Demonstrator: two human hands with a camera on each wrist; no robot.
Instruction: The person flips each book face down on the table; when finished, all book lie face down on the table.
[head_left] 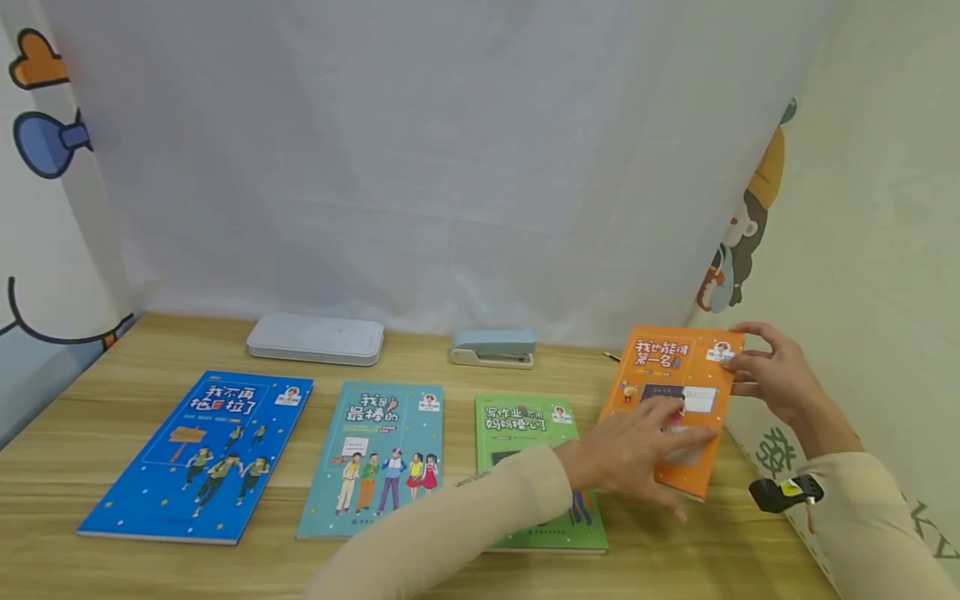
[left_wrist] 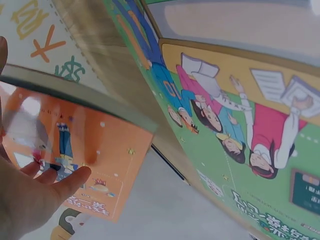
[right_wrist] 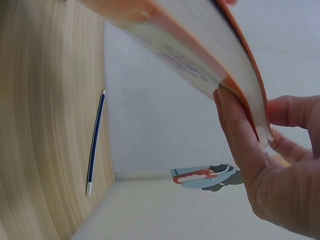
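An orange book is held raised and tilted above the right end of the table. My right hand grips its upper right corner; in the right wrist view the fingers lie on one cover and the thumb side on the other, with the page edges between. My left hand lies spread across the front cover, its fingers fairly straight in the left wrist view. Beneath the left forearm, a green book lies partly covered on the table.
To the left lie a teal book and a blue book. Along the back stand a pale case and a stapler. A dark pencil lies near the table's back edge. Walls close off the back and right.
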